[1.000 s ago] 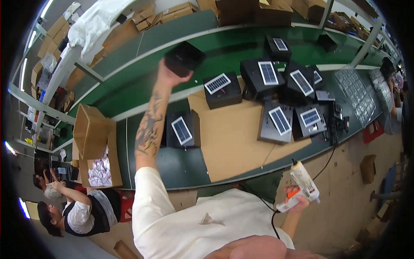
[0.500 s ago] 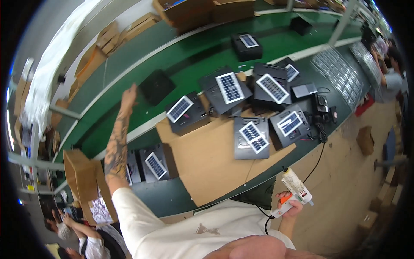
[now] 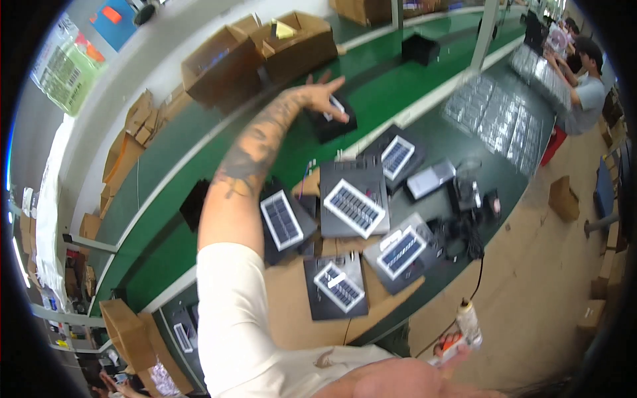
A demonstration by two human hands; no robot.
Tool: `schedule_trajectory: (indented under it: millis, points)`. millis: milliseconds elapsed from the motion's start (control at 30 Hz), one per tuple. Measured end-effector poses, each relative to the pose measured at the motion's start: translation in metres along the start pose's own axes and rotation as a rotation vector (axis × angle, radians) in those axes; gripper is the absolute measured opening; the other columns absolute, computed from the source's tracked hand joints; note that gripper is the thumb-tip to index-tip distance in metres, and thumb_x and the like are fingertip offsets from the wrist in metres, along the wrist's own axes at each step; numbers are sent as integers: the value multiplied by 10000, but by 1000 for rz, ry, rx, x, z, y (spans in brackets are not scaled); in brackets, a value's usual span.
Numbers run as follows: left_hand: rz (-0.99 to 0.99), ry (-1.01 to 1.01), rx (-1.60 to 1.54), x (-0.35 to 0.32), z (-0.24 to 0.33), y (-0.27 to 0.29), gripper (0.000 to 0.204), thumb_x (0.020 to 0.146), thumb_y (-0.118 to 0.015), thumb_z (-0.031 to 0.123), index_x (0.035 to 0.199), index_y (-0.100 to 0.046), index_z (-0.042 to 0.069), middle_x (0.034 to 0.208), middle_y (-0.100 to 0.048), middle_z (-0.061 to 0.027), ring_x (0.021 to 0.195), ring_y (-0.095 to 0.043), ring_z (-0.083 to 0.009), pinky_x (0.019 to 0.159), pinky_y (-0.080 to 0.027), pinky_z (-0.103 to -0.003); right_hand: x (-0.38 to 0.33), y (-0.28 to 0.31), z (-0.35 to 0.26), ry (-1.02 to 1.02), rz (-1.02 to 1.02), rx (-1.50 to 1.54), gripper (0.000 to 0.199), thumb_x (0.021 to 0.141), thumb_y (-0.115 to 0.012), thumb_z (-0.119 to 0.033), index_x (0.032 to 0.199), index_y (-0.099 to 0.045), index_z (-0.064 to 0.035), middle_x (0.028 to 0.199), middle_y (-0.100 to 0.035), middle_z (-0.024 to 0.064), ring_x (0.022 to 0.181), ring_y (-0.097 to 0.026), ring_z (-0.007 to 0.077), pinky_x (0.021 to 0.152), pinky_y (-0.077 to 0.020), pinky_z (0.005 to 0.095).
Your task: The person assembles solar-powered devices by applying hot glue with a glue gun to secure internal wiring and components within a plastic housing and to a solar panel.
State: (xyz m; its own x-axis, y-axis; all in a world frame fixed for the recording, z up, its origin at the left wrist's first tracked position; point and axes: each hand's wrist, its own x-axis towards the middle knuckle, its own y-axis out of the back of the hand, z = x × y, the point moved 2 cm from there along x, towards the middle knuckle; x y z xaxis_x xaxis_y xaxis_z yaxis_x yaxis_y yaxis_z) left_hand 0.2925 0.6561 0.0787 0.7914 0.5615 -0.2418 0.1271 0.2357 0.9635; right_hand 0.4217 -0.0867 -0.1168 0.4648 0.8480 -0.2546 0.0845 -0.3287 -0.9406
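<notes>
My left arm stretches across the green conveyor belt [image 3: 279, 129]. At its end my left hand [image 3: 321, 98] is open, fingers spread, over a black box with a small solar panel [image 3: 330, 127]; whether it touches the box I cannot tell. Down at the lower right, my right hand [image 3: 454, 357] is wrapped round a white and orange glue gun [image 3: 470, 326], held off to the side of the bench. Several more black boxes bearing solar panels lie on the near bench, among them a flat one [image 3: 337, 288] on brown cardboard [image 3: 292, 325]. My left sleeve hides part of that cardboard.
Brown cartons [image 3: 298, 50] line the far side of the belt. A black box [image 3: 419, 50] sits farther along it. Clear plastic trays [image 3: 494, 123] cover the bench at right, beside chargers and cables [image 3: 464, 232]. A co-worker [image 3: 587, 86] stands at the far right.
My left hand has swung right and farther away, from beside one black box on the belt to over another. The view has shifted. My right hand keeps hold of the glue gun.
</notes>
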Motion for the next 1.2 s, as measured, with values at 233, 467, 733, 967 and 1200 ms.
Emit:
schedule_trajectory:
  millis: [233, 467, 733, 967, 1200]
  points:
    - [-282, 139, -120, 18, -4, -20, 1325, 592, -662, 842, 1572, -48, 195, 1590, 108, -258, 1477, -31, -423, 1186, -127, -520, -5, 98, -18, 119, 98, -360, 314, 724, -594, -192, 1002, -578, -46, 902, -642, 141, 916, -615, 336, 527, -531, 442]
    - [-139, 133, -50, 30, 4, -17, 1230, 658, -607, 832, 1559, -157, 126, 1586, -31, -283, 1468, -103, -435, 1190, -142, -498, 15, 17, 6, -86, 252, -230, 328, 715, -575, -169, 1002, -568, -9, 920, -641, 173, 930, -602, 386, 491, -522, 430]
    - [348, 180, -68, -127, 5, 112, 1140, 714, -597, 786, 1503, -291, 23, 1551, -209, -277, 1416, -292, -406, 1152, -285, -430, -14, 0, -4, -111, 198, -167, 312, 693, -568, -143, 952, -591, 29, 901, -629, 209, 936, -602, 424, 502, -559, 459]
    - [287, 105, 65, -371, 161, 134, 1023, 751, -686, 653, 1530, -275, 133, 1577, -160, -257, 1397, -281, -469, 1129, -291, -515, -11, 8, -1, -415, -69, -79, 336, 683, -566, -155, 953, -606, 42, 937, -644, 228, 970, -612, 428, 502, -557, 456]
    - [-20, 164, 30, -528, 288, -33, 1003, 671, -755, 499, 1507, -323, 151, 1555, -219, -230, 1290, -355, -476, 994, -362, -594, 7, -9, 19, -729, -418, -251, 337, 650, -603, -198, 892, -676, 25, 918, -681, 213, 619, -615, 352, 892, -479, 487]
